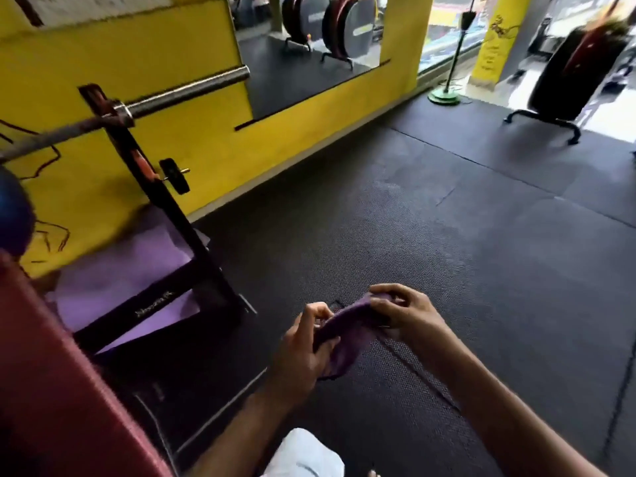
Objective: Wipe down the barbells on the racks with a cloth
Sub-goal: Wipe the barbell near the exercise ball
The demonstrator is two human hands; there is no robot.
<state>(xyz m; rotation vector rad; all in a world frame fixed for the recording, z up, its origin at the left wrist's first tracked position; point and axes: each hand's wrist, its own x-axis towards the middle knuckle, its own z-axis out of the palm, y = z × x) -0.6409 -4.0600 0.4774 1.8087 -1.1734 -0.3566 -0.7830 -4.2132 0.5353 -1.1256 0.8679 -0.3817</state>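
A purple cloth is bunched between both hands, low in the middle of the view, above the black floor mat. My left hand grips its lower end with curled fingers. My right hand pinches its upper end. A steel barbell lies across a black rack upright at the upper left, well away from both hands. The bar's sleeve end points toward a mirror; its left part runs out of the frame.
A red bench pad fills the lower left. A purple mat lies under the rack. A yellow wall holds a mirror. A punching bag on a stand and a green-based pole stand at the far right.
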